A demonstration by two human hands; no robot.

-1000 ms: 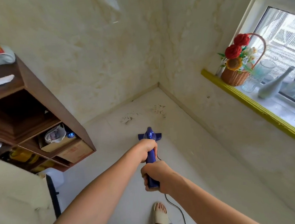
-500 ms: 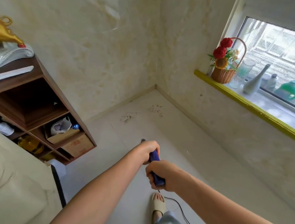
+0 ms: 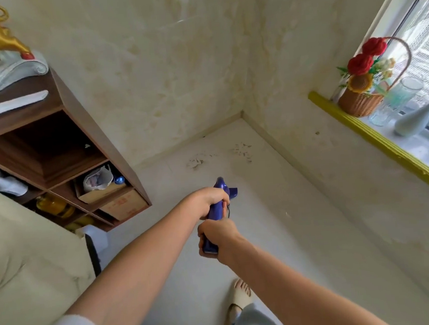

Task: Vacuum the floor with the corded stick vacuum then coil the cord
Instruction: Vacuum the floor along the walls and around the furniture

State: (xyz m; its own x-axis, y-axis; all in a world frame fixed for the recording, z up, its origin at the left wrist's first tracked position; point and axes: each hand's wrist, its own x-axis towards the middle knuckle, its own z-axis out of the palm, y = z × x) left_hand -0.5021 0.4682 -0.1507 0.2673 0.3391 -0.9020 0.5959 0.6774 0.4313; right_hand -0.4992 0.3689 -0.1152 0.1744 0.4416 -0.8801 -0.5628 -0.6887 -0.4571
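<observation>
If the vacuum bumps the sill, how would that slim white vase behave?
The white vase looks tall with a narrow neck, so it would probably tip easily. It seems to be ceramic, likely fragile. It stands close to the glass jar, which it might knock.

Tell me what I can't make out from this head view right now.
- Vacuum: shaft and most of the floor head hidden behind the left hand and right hand.
- Cord: only a short bit shows; plug and outlet out of view.
- Debris near the corner: too small to identify.
</observation>
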